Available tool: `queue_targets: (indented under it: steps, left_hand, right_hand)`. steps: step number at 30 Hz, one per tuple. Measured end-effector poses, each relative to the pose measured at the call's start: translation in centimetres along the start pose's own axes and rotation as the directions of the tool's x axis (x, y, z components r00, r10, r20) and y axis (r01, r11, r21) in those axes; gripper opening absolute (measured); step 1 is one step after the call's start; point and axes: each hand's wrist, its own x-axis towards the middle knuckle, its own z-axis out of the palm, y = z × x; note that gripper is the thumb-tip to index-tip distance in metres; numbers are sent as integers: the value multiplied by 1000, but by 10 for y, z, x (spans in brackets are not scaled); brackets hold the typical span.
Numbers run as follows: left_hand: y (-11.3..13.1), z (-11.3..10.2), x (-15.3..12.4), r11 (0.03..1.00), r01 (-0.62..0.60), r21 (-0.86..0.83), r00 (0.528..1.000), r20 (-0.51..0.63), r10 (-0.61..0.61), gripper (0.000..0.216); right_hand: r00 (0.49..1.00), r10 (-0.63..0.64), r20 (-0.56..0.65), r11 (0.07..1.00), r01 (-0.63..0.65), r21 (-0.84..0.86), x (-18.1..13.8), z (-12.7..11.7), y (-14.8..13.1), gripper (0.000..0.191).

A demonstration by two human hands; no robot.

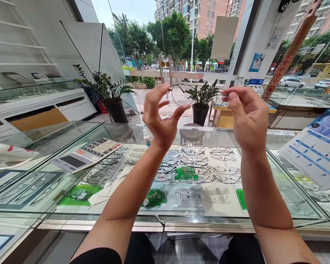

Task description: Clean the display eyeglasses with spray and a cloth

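A pair of round thin-rimmed eyeglasses (181,96) is held up in front of me, above the far edge of the glass counter. My left hand (160,113) grips its left side, with the fingertips by the upper left corner and the thumb along the lower rim. At the other end, my right hand (249,115) pinches the frame between thumb and fingers. Through the clear lenses the background shows. Below my left forearm a white cloth (110,189) lies on the counter, partly hidden by the arm.
Rows of eyeglass frames (194,161) fill the glass display counter (187,216). On top are a large calculator (86,156), a small spray bottle (146,138) and, at right, a printed calendar-like card (313,154). Beyond stand a stool (191,132) and potted plants (110,90).
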Motion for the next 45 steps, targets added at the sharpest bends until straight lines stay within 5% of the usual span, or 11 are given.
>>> queue_targets:
  steps: [19,23,27,31,37,45]
  left_hand:
    - [-15,6,-2,986,93,-137,987,144,-73,73]
    - [-6,3,1,989,69,-131,978,204,-42,71]
    - [6,-1,5,990,32,-135,959,283,7,68]
    - [14,-4,8,983,9,-185,930,362,60,65]
    - [24,-8,15,965,111,-239,880,475,16,69]
    - [28,-11,26,864,398,-308,782,607,-143,73]
  right_hand:
    - [999,30,28,969,-36,246,4,0,-6,6]
    - [1000,-27,12,994,25,105,4,-4,-2,14]
    - [987,-86,135,986,103,-128,3,-6,-5,13]
    - [970,-85,227,977,126,-174,5,-7,0,8]
    - [943,65,327,996,-83,40,10,-12,13,10]
    - [804,289,520,888,-428,167,14,-17,13,21]
